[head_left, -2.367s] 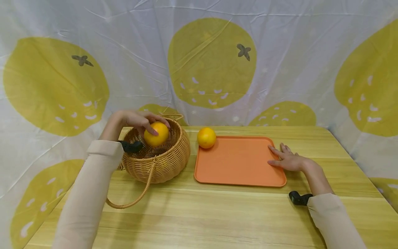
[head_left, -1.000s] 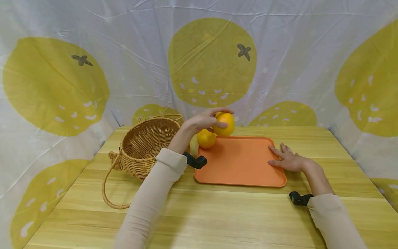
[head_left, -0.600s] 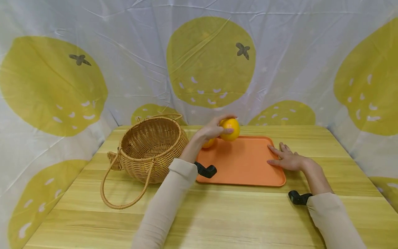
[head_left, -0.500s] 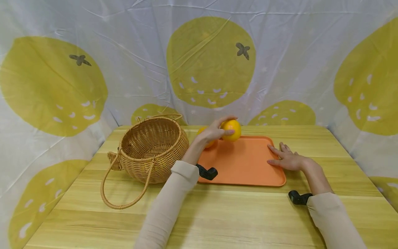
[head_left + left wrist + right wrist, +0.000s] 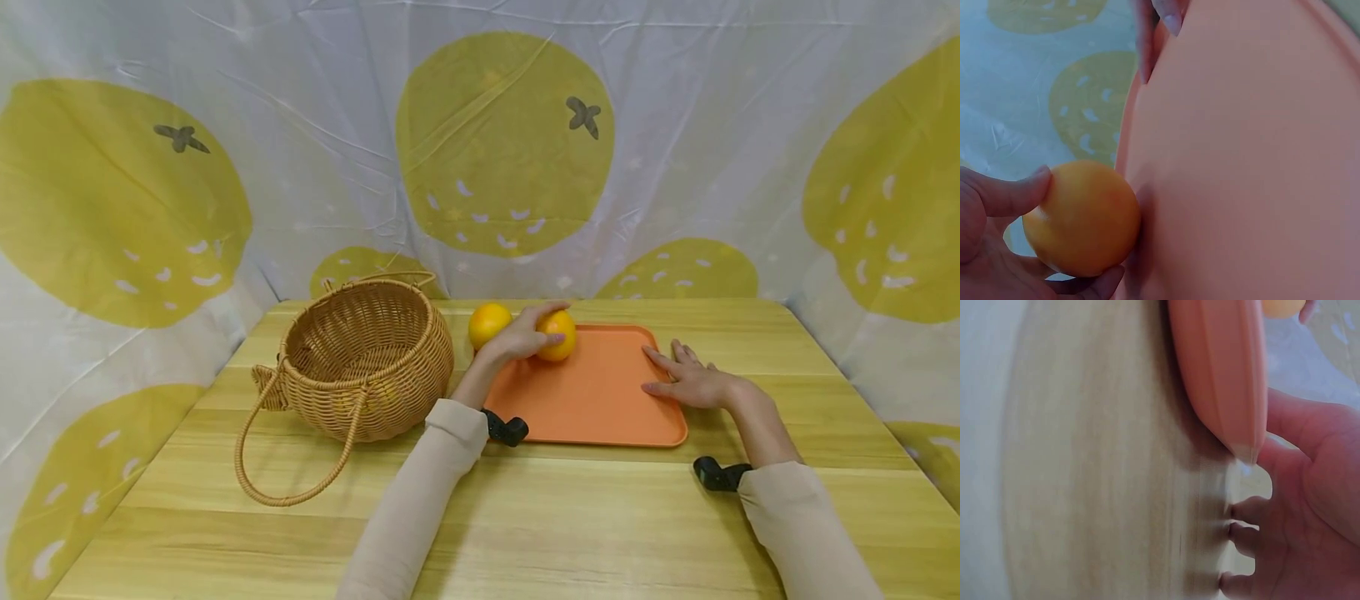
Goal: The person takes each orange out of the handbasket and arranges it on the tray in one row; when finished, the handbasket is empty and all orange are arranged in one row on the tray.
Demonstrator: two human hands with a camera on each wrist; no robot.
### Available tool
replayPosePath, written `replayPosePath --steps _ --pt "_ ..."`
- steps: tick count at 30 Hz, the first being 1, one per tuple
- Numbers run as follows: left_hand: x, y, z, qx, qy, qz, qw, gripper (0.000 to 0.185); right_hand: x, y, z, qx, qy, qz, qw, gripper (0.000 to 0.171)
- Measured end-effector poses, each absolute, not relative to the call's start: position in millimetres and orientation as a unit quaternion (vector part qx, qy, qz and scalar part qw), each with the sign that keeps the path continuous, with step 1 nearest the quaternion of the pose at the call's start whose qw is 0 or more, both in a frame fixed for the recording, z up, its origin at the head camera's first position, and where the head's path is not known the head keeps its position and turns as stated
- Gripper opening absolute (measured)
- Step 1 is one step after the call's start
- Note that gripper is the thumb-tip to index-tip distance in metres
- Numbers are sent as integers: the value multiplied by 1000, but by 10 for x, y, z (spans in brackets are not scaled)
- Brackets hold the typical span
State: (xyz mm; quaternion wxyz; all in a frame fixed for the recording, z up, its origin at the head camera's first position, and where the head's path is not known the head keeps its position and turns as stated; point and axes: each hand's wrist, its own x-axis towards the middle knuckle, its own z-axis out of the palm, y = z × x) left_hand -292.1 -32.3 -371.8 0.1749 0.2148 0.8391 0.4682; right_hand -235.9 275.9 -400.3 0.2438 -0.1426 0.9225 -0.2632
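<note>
The left hand (image 5: 522, 337) has its grip curled round an orange (image 5: 558, 335), thumb on one side and fingers wrapped under the other, as the left wrist view shows with the fruit (image 5: 1082, 217) cradled in the palm and pressed right up against the tray's surface. That orange sits at the far left corner of the orange tray (image 5: 592, 400), low enough that it looks to be touching the tray, so the hold reads as a steadying one on a round thing that would roll. Just beside it, off the tray's far left edge on the wood, lies a second orange (image 5: 488, 323), near the first but apart from the hand. The right hand (image 5: 688, 382) lies flat with straight fingers spread on the tray's right rim, holding nothing, and it seems to be pinning the tray in place; the right wrist view shows the thumb (image 5: 1300, 428) tucked against the tray's edge (image 5: 1222, 375) and the other fingertips on the wood. To the left stands a wicker basket (image 5: 365, 367), tilted a little, its loop handle (image 5: 288, 467) flopped forward onto the bench (image 5: 525, 525). The bench is pale wood with a plain grain, and behind and around it hangs a white cloth backdrop (image 5: 300, 150) printed with large yellow fruit shapes.
</note>
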Motion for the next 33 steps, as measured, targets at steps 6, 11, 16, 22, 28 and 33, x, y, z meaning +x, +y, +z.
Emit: replayPosePath --steps 6,11,16,22,28,33 --pt "-2854 -314 -3768 204 852 460 148 58 -2357 2758 -4008 -142 921 -268 246 90" --pt "-2794 -296 -3872 173 856 476 102 56 -2378 2773 -4036 -143 918 -277 246 92" --pt "-2753 -258 -3959 155 855 492 43 50 -2412 2806 -4117 -144 918 -278 244 94" --pt "-2742 -219 -3999 152 855 496 9 47 -2374 2786 -4050 -147 917 -282 240 92" --pt "-2744 -243 -4028 162 863 478 10 58 -2342 2752 -3990 -142 923 -262 242 90" --pt "-2735 -229 -4046 158 863 480 5 59 -2349 2758 -3994 -144 924 -261 241 89"
